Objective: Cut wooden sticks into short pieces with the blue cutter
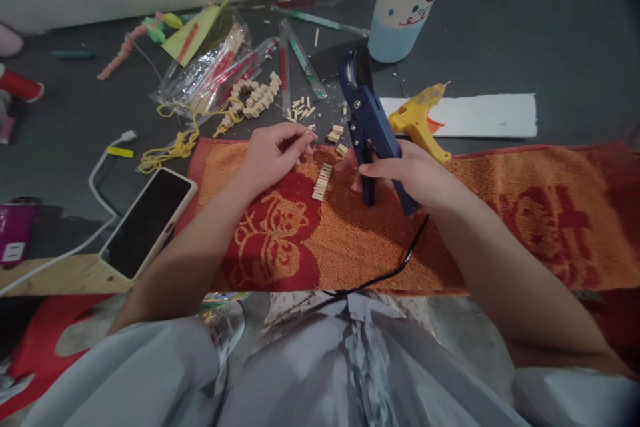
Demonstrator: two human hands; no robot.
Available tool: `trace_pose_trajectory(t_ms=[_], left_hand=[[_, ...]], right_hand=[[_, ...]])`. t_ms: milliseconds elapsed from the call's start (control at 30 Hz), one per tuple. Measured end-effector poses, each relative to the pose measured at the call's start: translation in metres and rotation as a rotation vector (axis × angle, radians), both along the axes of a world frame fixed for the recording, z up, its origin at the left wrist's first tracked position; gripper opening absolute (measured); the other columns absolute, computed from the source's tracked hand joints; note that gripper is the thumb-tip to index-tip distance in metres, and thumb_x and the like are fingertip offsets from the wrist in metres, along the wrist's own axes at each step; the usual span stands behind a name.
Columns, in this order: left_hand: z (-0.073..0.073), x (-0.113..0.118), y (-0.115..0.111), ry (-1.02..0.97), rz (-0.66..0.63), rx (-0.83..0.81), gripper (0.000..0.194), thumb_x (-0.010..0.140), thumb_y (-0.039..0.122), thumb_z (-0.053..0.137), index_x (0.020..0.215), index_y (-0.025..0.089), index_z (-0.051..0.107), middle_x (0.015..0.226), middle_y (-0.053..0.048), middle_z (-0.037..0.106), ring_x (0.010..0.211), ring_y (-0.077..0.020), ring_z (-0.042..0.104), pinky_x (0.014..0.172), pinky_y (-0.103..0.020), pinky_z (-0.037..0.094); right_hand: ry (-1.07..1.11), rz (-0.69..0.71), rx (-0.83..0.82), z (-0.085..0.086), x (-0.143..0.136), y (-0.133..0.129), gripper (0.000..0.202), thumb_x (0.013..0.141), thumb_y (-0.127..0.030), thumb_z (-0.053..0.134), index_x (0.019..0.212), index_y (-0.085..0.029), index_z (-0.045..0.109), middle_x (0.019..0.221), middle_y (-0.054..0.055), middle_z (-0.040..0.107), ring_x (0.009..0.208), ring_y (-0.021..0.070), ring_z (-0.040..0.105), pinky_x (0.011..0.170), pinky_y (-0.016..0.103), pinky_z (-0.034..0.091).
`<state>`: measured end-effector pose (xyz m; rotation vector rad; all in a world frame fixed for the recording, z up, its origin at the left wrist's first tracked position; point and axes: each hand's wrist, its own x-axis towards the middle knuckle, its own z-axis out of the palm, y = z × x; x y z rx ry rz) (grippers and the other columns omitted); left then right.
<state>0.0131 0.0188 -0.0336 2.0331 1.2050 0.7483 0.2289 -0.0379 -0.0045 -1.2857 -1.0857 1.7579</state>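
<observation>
My right hand (417, 173) is wrapped round the handles of a blue hand cutter (373, 113), whose rounded head points away from me. My left hand (277, 153) hovers over the orange and red towel (365, 247), thumb and fingers pinched together; whatever they hold, if anything, is too small to make out. Just right of its fingertips, a row of short wooden stick pieces (323, 182) lies side by side on the towel. Small piles of cut pieces (335, 134) sit at the towel's far edge, with loose bits (302, 108) scattered beyond.
A yellow glue gun (420, 119) rests on a white strip (485, 115) behind my right hand. A tumbler (403, 7) stands at the back. To the left lie a phone (150, 223), white cable (95, 180), yellow string (175, 150), joined stick pieces (260, 99) and plastic packets (215, 70).
</observation>
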Motion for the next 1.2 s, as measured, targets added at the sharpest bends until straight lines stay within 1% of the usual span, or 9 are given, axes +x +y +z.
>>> trace_pose_trajectory(t_ms=[100, 233, 367, 467, 667, 767, 900, 1067, 1200], left_hand=[[-0.001, 0.000, 0.001, 0.023, 0.012, 0.042, 0.027, 0.089, 0.038, 0.047, 0.086, 0.017, 0.064, 0.068, 0.000, 0.065, 0.053, -0.0074, 0.058, 0.057, -0.020, 0.047], [-0.001, 0.001, 0.000, 0.075, 0.012, 0.119, 0.027, 0.090, 0.038, 0.047, 0.084, 0.017, 0.064, 0.064, 0.001, 0.063, 0.058, -0.0093, 0.059, 0.060, -0.022, 0.046], [0.001, 0.001, 0.000, 0.129, 0.016, 0.141, 0.026, 0.089, 0.036, 0.049, 0.084, 0.017, 0.065, 0.065, 0.000, 0.064, 0.061, -0.0103, 0.058, 0.061, -0.023, 0.044], [0.001, 0.000, 0.001, 0.170, 0.017, 0.139, 0.027, 0.089, 0.037, 0.048, 0.084, 0.016, 0.065, 0.065, -0.001, 0.064, 0.061, -0.0108, 0.057, 0.060, -0.024, 0.042], [0.003, 0.000, 0.000, 0.200, 0.000, 0.132, 0.030, 0.090, 0.038, 0.044, 0.088, 0.016, 0.065, 0.073, -0.002, 0.066, 0.065, -0.0114, 0.058, 0.063, -0.024, 0.043], [0.006, 0.001, -0.001, 0.223, -0.046, 0.126, 0.030, 0.092, 0.034, 0.041, 0.093, 0.016, 0.065, 0.079, -0.003, 0.067, 0.073, -0.0125, 0.060, 0.069, -0.024, 0.045], [0.008, 0.002, 0.000, 0.278, -0.090, 0.134, 0.031, 0.093, 0.031, 0.039, 0.097, 0.015, 0.065, 0.088, -0.005, 0.069, 0.082, -0.0149, 0.062, 0.075, -0.026, 0.046], [0.007, -0.001, 0.001, 0.314, -0.062, 0.205, 0.033, 0.093, 0.030, 0.035, 0.105, 0.016, 0.063, 0.106, -0.007, 0.067, 0.098, -0.0177, 0.061, 0.087, -0.029, 0.046], [0.012, -0.001, 0.000, 0.366, -0.066, 0.208, 0.035, 0.093, 0.027, 0.033, 0.110, 0.017, 0.062, 0.111, -0.007, 0.066, 0.103, -0.0185, 0.060, 0.091, -0.031, 0.046]], right_hand=[[0.082, -0.028, -0.016, -0.002, 0.002, 0.002, 0.019, 0.060, -0.024, 0.070, 0.074, -0.023, 0.056, 0.086, 0.006, 0.068, 0.063, 0.0183, 0.060, 0.057, 0.034, 0.048], [0.163, -0.069, -0.042, -0.005, 0.004, 0.004, 0.018, 0.061, -0.024, 0.069, 0.076, -0.022, 0.058, 0.080, 0.005, 0.068, 0.063, 0.0171, 0.061, 0.065, 0.034, 0.050], [0.176, -0.127, -0.067, -0.007, 0.004, 0.006, 0.022, 0.058, -0.022, 0.071, 0.078, -0.021, 0.062, 0.078, 0.005, 0.068, 0.066, 0.0185, 0.062, 0.068, 0.036, 0.052], [0.177, -0.136, -0.064, -0.008, 0.004, 0.008, 0.021, 0.057, -0.022, 0.072, 0.077, -0.022, 0.063, 0.080, 0.005, 0.069, 0.068, 0.0198, 0.062, 0.069, 0.037, 0.053], [0.187, -0.122, -0.073, -0.010, 0.005, 0.008, 0.019, 0.060, -0.021, 0.071, 0.077, -0.021, 0.064, 0.081, 0.007, 0.069, 0.067, 0.0191, 0.063, 0.071, 0.038, 0.053], [0.187, -0.137, -0.086, -0.009, 0.004, 0.008, 0.021, 0.059, -0.021, 0.071, 0.079, -0.021, 0.064, 0.081, 0.007, 0.069, 0.067, 0.0195, 0.063, 0.072, 0.038, 0.053], [0.184, -0.122, -0.095, -0.009, 0.004, 0.008, 0.020, 0.059, -0.021, 0.072, 0.077, -0.022, 0.063, 0.081, 0.006, 0.069, 0.068, 0.0195, 0.063, 0.073, 0.038, 0.053], [0.193, -0.131, -0.080, -0.009, 0.003, 0.007, 0.020, 0.057, -0.021, 0.072, 0.076, -0.022, 0.063, 0.079, 0.005, 0.068, 0.072, 0.0207, 0.063, 0.071, 0.036, 0.053], [0.204, -0.121, -0.086, -0.007, 0.003, 0.007, 0.020, 0.057, -0.019, 0.071, 0.076, -0.021, 0.063, 0.081, 0.005, 0.068, 0.070, 0.0198, 0.063, 0.071, 0.036, 0.053]])
